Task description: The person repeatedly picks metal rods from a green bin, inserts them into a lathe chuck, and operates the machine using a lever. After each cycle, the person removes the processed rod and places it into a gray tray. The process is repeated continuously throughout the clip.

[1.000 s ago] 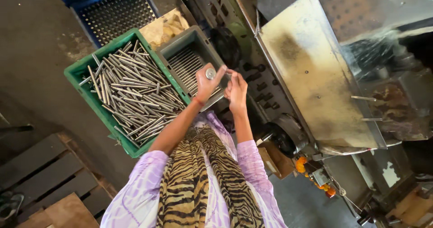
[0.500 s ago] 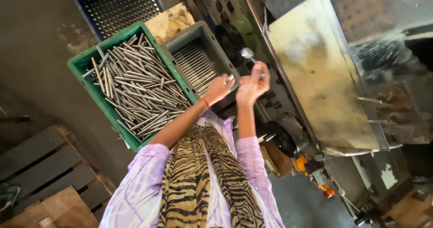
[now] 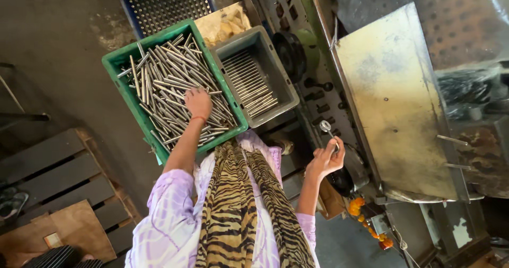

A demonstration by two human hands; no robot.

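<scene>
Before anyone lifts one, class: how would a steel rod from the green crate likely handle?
The rods look like straight bare metal: probably stiff and heavy for their size. Round and smooth, they'd likely roll and slip. The left hand rests on them.

You've got two crates — one green crate [image 3: 123, 82], one grey crate [image 3: 286, 95]. Rods [image 3: 169, 82] at ten o'clock — too many to count. One pin [image 3: 327, 130] in hand.
</scene>
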